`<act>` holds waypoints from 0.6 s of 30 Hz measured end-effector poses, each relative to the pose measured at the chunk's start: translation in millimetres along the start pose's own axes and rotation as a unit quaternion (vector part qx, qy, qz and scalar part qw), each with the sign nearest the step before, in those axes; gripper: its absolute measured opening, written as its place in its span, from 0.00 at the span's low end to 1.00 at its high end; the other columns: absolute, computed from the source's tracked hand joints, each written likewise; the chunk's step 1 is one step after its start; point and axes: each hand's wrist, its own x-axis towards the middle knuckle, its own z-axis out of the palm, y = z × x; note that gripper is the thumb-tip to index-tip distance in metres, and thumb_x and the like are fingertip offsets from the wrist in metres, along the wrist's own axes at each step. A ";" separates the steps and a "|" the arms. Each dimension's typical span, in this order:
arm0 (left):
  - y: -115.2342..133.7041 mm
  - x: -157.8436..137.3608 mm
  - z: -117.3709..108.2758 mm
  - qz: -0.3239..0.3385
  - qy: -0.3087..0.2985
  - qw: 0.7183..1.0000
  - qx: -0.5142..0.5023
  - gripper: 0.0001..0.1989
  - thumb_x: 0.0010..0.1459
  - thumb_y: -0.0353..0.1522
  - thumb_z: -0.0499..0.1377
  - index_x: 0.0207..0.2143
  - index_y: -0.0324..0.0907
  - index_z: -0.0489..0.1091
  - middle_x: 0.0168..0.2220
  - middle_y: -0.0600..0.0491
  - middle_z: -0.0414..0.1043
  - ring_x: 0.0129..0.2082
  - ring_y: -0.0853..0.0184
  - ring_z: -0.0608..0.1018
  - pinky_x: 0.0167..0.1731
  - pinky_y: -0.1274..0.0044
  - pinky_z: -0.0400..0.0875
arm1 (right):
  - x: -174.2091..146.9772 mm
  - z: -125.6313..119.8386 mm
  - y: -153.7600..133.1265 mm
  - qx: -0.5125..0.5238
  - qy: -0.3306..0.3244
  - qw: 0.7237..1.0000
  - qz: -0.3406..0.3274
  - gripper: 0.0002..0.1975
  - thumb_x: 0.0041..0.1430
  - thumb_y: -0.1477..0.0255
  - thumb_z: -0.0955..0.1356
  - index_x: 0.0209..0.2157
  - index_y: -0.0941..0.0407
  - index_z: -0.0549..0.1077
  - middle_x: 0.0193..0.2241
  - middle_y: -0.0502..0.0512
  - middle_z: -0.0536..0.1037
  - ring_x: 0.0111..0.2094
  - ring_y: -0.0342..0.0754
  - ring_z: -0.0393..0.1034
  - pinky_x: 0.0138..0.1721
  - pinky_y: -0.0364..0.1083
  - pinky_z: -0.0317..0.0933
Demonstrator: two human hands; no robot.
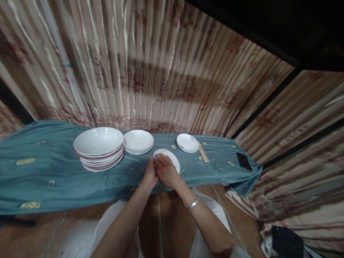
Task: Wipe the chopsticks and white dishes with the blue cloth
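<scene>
White dishware (175, 159) lies at the front of the table, before my body. Two curved rims show there, so one dish may overlap another. My left hand (151, 172) is closed at the near left edge of this dishware, its fingertips mostly hidden. Across the top of the dish lies my right hand (167, 169), palm down with fingers stretched leftward, meeting the left hand's thumb and fingers. Both hands hide much of the dish's middle. A silver bracelet (192, 204) circles my right wrist.
Left stands a tall stack of large white bowls (99, 143), some red-rimmed, beside stacked white plates (138, 140). Small flower-patterned plates (187, 142) and wooden chopsticks (203, 152) lie to the right. A black phone (244, 161) rests near the table's right end. Pleated curtains (150, 79) hang behind.
</scene>
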 end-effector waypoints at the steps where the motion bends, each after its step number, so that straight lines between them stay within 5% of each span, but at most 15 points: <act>1: 0.6 -1.9 1.1 -0.007 0.000 1.000 0.002 0.12 0.64 0.35 0.53 0.31 0.40 0.72 0.30 0.51 0.77 0.33 0.69 0.79 0.31 0.81 0.72 | 5.0 -0.4 1.0 0.001 0.002 1.000 0.010 0.22 0.64 0.75 0.59 0.59 0.55 0.65 0.61 0.61 0.65 0.64 0.54 0.52 0.64 0.59 0.45; 8: 0.7 -3.6 1.8 -0.016 -0.056 0.998 0.031 0.09 0.56 0.38 0.61 0.33 0.41 0.70 0.28 0.53 0.75 0.33 0.65 0.79 0.30 0.78 0.71 | 31.5 -9.7 8.3 0.025 -0.013 0.997 0.078 0.19 0.66 0.71 0.59 0.56 0.54 0.68 0.59 0.61 0.68 0.61 0.55 0.58 0.62 0.61 0.46; 13: -0.7 -0.2 -2.4 0.023 -0.120 0.991 0.053 0.22 0.42 0.40 0.71 0.37 0.41 0.69 0.28 0.56 0.74 0.28 0.68 0.76 0.26 0.79 0.69 | 39.0 -3.3 30.3 0.069 0.004 0.992 0.102 0.19 0.67 0.71 0.59 0.56 0.54 0.68 0.58 0.61 0.69 0.60 0.52 0.61 0.60 0.56 0.52; 18: -2.6 5.8 -5.3 0.028 -0.112 0.992 0.058 0.26 0.34 0.33 0.73 0.38 0.41 0.69 0.30 0.55 0.75 0.27 0.69 0.75 0.27 0.78 0.69 | 37.7 10.1 60.5 0.099 0.021 0.988 0.119 0.20 0.69 0.68 0.55 0.57 0.52 0.67 0.57 0.56 0.71 0.59 0.48 0.63 0.61 0.52 0.53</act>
